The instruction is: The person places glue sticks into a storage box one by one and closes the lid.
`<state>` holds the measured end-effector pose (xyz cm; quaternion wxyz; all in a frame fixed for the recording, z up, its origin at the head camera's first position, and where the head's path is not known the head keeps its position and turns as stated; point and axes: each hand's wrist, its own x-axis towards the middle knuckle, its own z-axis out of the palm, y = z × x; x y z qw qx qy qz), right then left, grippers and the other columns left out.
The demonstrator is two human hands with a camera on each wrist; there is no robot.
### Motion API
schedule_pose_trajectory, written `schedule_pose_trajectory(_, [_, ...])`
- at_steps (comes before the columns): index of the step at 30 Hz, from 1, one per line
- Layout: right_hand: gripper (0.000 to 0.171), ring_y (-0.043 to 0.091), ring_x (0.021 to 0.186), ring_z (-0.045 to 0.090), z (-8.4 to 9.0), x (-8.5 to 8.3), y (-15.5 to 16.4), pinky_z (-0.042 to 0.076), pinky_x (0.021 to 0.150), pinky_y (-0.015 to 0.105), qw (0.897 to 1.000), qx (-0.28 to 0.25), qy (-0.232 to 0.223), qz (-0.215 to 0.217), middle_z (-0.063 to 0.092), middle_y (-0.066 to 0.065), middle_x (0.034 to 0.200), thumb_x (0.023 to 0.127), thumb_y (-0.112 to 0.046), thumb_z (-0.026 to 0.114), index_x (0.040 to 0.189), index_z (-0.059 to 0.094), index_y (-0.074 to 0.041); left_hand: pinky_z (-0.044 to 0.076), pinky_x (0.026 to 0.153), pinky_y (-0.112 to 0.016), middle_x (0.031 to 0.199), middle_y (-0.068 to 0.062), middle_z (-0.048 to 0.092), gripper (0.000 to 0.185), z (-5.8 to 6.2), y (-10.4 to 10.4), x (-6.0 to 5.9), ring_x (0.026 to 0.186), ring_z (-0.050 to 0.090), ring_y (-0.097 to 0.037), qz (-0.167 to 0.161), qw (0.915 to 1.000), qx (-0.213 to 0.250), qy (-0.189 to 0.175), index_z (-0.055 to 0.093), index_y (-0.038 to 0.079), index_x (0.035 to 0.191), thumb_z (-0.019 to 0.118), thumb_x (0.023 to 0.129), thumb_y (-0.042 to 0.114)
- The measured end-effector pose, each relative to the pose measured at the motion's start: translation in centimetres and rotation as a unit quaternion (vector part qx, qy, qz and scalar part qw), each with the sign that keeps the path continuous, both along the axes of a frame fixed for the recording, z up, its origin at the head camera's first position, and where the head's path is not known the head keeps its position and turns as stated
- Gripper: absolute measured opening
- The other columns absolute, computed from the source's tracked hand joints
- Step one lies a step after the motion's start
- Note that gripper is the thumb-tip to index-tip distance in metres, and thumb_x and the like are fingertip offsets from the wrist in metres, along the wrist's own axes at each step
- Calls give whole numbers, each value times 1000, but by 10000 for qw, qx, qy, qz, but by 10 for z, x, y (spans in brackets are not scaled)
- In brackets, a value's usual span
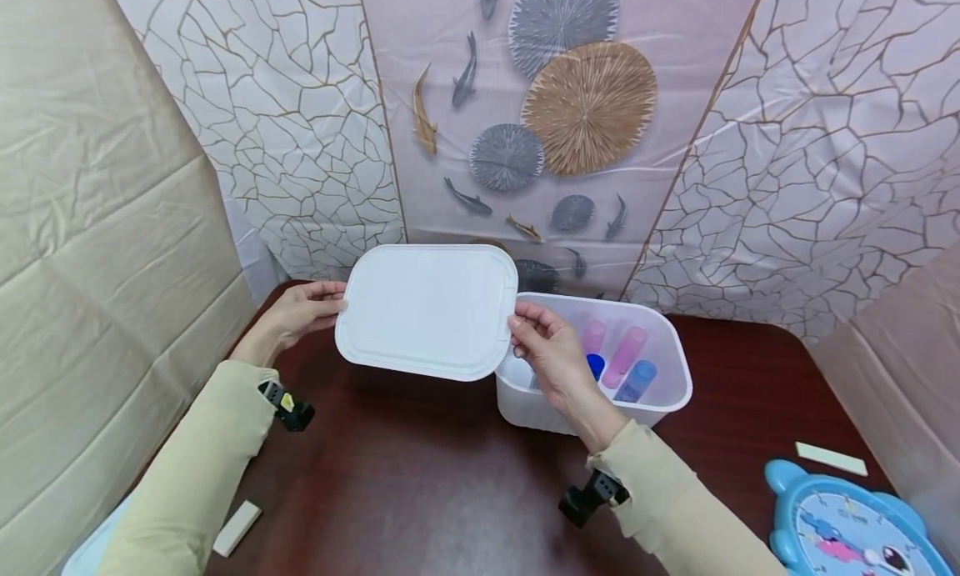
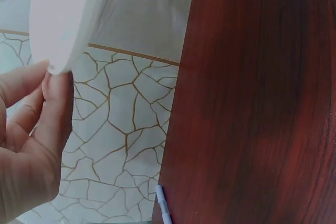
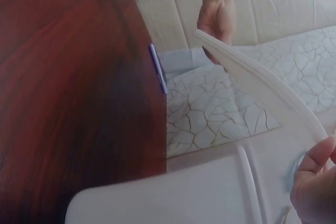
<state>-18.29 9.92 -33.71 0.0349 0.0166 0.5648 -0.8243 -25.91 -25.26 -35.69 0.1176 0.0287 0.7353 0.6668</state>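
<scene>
A white rounded lid (image 1: pixel 427 309) is held up above the table, its broad face toward the head camera. My left hand (image 1: pixel 303 313) pinches its left edge between thumb and fingers; the left wrist view shows this lid (image 2: pixel 63 19) nearly edge-on. At the opposite edge, my right hand (image 1: pixel 551 351) pinches the lid too. Behind and below the right hand stands a white plastic bin (image 1: pixel 671 384) without a cover. Inside it are pink bottles (image 1: pixel 626 355), a blue-capped bottle (image 1: pixel 637 380) and a dark blue cap (image 1: pixel 596 366); the right forearm hides part of the bin.
On the dark red table (image 1: pixel 420 476), a blue toy clock (image 1: pixel 855 526) lies at the front right beside a pale strip (image 1: pixel 831 458). Another pale block (image 1: pixel 237 528) lies near the left forearm. Patterned cloth (image 1: pixel 300 101) hangs behind the table.
</scene>
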Motion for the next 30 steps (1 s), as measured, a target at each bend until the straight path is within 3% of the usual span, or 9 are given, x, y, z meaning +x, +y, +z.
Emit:
schedule_pose_trajectory(4, [16, 6, 63, 50, 2, -1, 11, 42, 56, 14, 9998, -99, -8, -160, 57, -4, 75, 92, 4, 53, 104, 60, -4, 54, 74, -18, 89, 9, 67, 16, 8, 6, 3, 82, 63, -2, -26, 9976, 635, -279, 63, 13, 102, 59, 91, 2])
schedule_pose_trajectory(9, [26, 5, 62, 50, 6, -4, 31, 42, 56, 13, 9993, -64, 66, -352, 60, -5, 73, 92, 4, 53, 87, 66, -18, 54, 74, -19, 89, 8, 68, 23, 14, 19, 5, 81, 65, -4, -138, 9952, 920, -311, 67, 20, 90, 57, 91, 0])
schedule_pose_trajectory(13, [33, 4, 61, 50, 11, -6, 52, 43, 56, 12, 9980, 140, 215, -577, 61, -6, 73, 92, 3, 54, 80, 69, -24, 54, 77, -19, 92, 8, 68, 20, 22, 38, 4, 84, 64, -3, -96, 9957, 916, 51, 67, 20, 93, 60, 91, 2])
schedule_pose_trajectory(16, [33, 4, 60, 51, 16, -5, 68, 44, 55, 12, 9950, 249, 403, -881, 61, -6, 72, 91, 2, 56, 79, 71, -24, 54, 78, -18, 95, 10, 67, 15, 33, 57, 5, 85, 64, -2, 60, 9961, 670, 575, 68, 22, 96, 63, 90, 8])
schedule_pose_trajectory(22, [22, 5, 63, 56, 29, -2, 98, 50, 56, 14, 9844, 416, 886, -1461, 63, -4, 71, 88, -2, 63, 82, 73, -20, 54, 72, -18, 92, 12, 67, 15, 51, 94, 8, 77, 62, -2, 428, 9861, 490, 1529, 70, 25, 93, 66, 88, 11])
schedule_pose_trajectory(25, [18, 6, 65, 61, 33, -1, 112, 53, 58, 15, 9802, 273, 1162, -1580, 66, -2, 72, 85, 0, 65, 85, 74, -15, 55, 70, -19, 89, 10, 68, 21, 55, 111, 9, 73, 63, -3, 430, 9808, 854, 1699, 72, 26, 88, 65, 88, 7])
schedule_pose_trajectory(30, [17, 10, 69, 69, 33, 1, 135, 55, 68, 20, 9784, 57, 1559, -1355, 70, 2, 78, 84, 4, 64, 90, 74, -9, 56, 75, -22, 85, 5, 70, 21, 52, 129, 10, 77, 68, -7, 5, 9773, 1426, 1566, 71, 19, 91, 58, 92, 3])
